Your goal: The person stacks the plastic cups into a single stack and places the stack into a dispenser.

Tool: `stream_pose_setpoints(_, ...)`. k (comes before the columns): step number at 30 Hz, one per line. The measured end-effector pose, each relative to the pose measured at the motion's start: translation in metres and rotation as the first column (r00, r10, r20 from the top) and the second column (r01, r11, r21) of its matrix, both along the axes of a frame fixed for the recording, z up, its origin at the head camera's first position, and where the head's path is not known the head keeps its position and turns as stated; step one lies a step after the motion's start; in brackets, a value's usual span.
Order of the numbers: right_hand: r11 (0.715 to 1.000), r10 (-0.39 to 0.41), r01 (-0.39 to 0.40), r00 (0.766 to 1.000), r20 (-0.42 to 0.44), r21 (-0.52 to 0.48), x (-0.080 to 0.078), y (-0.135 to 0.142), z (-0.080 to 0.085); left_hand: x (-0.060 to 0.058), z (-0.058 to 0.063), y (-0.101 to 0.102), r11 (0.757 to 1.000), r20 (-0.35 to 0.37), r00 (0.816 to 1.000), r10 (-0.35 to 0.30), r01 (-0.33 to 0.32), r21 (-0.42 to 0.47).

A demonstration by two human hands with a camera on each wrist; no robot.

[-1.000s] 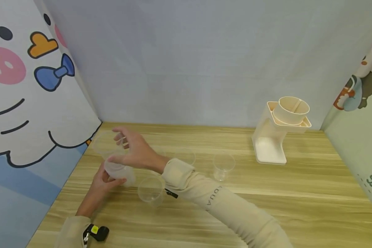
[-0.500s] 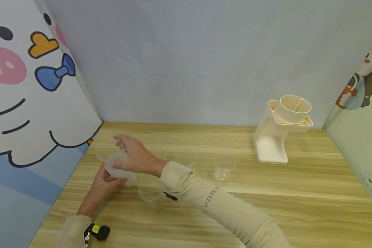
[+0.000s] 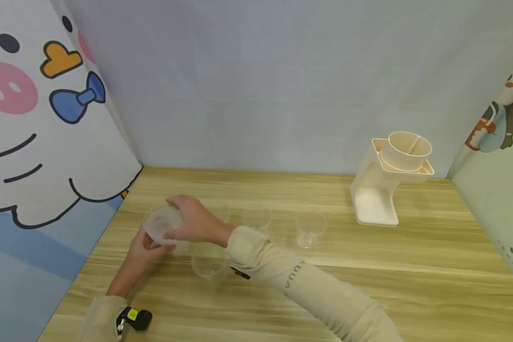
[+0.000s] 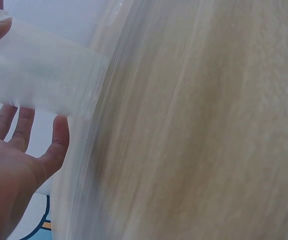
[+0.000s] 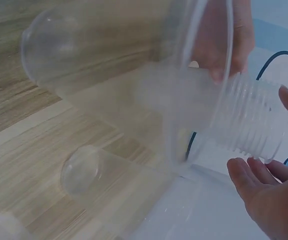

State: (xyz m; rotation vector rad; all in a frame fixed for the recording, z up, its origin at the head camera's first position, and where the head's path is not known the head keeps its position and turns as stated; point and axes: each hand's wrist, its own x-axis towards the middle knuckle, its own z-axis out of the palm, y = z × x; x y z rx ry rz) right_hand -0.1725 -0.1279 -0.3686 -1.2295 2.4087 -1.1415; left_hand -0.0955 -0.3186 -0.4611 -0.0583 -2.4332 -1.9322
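Note:
My left hand (image 3: 147,244) holds a stack of ribbed translucent cups (image 3: 171,244) lying on its side near the table's left edge. In the left wrist view the stack (image 4: 39,80) sits between thumb and spread fingers (image 4: 21,125). My right hand (image 3: 177,219) grips a single clear cup (image 3: 160,223) by its rim and holds it against the open end of the stack. The right wrist view shows that clear cup (image 5: 109,65) tilted over the ribbed stack (image 5: 249,120), with my left hand (image 5: 269,205) below it.
Clear cups stand upright on the wooden table (image 3: 367,275): one near my right forearm (image 3: 209,266), two farther right (image 3: 256,216) (image 3: 309,228). A beige dispenser stand (image 3: 386,180) is at the back right. Printed cloth walls close in the left, back and right.
My right hand has come down and toward me with the clear cup, from above the stack to its open end. The left hand has stayed in place.

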Motion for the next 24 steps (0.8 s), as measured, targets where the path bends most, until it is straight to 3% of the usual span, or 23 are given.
stream_pose_setpoints(9,1.000,-0.014,0.014,1.000,-0.012,0.024,0.003,0.001,-0.008,-0.002,-0.002,-0.002,1.000,-0.034,0.999,-0.018,0.018,0.016)
stream_pose_setpoints(18,0.999,-0.032,0.034,0.998,-0.054,0.035,0.008,0.008,-0.006,0.000,-0.003,0.001,1.000,-0.014,1.000,0.017,-0.017,0.007)
stream_pose_setpoints(24,0.999,-0.002,0.001,1.000,-0.026,-0.042,0.011,0.024,0.001,-0.001,-0.004,0.001,1.000,-0.026,0.999,0.019,-0.018,0.014)
